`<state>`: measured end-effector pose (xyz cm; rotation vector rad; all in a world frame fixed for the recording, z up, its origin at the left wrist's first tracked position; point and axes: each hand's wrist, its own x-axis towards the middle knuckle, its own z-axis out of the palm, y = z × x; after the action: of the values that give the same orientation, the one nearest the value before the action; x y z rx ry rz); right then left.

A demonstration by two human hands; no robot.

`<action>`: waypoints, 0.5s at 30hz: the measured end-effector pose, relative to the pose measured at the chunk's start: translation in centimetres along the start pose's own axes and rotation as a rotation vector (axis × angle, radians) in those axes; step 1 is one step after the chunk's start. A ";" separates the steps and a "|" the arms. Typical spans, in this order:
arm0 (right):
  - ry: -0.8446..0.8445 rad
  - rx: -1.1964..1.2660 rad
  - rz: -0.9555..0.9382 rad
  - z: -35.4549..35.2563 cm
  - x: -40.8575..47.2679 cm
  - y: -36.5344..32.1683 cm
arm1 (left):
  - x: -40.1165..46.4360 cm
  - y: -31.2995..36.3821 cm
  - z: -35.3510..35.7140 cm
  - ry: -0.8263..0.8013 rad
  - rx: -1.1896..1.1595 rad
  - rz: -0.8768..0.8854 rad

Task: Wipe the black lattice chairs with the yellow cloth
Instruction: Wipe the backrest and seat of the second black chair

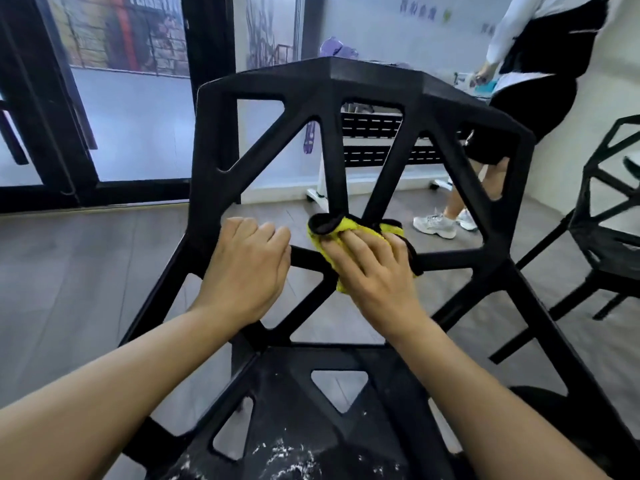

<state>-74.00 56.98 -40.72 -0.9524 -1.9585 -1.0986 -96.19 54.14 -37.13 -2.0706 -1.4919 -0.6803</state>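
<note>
A black lattice chair (pixel 346 84) stands close in front of the camera, its backrest facing the person. The right hand (pixel 372 268) lies on the yellow cloth (pixel 341 233) with fingers fairly straight, pressing it against the spot where two slanting struts meet the lower crossbar of the backrest. The cloth has a black edge and bunches around that joint. The left hand (pixel 247 268) grips the crossbar just beside it, fingers curled over the bar. White specks lie on the chair's seat (pixel 294 455); they look like dust or crumbs, though the blur makes that unsure. A second lattice chair (pixel 602 237) stands at the right. Behind, another person (pixel 533 98) stands at a white desk (pixel 433 39).
</note>
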 end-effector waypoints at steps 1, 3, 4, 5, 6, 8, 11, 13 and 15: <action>0.002 -0.016 0.058 -0.2 0.8 1.0 | 0.0 0.0 0.0 0.004 0.002 0.003; 0.041 -0.009 0.291 -0.2 2.1 1.8 | 0.0 0.2 0.1 0.015 0.027 -0.002; 0.058 0.008 0.381 -0.1 2.3 0.9 | 0.0 0.2 0.2 0.016 0.033 -0.014; 0.056 0.030 0.426 0.0 2.0 -0.7 | 0.0 0.2 0.2 0.016 0.033 -0.017; 0.045 0.055 0.424 0.1 1.2 -2.4 | 0.0 0.1 0.2 0.015 0.037 -0.013; 0.021 0.078 0.320 -0.1 -0.1 -4.3 | -0.1 0.2 -0.1 0.013 0.062 -0.013; -0.046 0.050 0.069 -1.3 -0.3 -1.6 | 0.0 0.3 -0.2 0.006 0.055 -0.008; -0.087 -0.026 -0.020 -2.7 -0.6 1.5 | 0.0 0.1 -0.3 0.003 0.057 -0.005; -0.140 -0.135 0.064 -4.3 -1.7 4.8 | 0.0 -0.1 -0.3 0.001 0.052 -0.008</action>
<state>-68.27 54.46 -38.49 -1.1848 -1.9692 -1.1674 -96.33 53.99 -36.91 -2.0261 -1.5024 -0.6384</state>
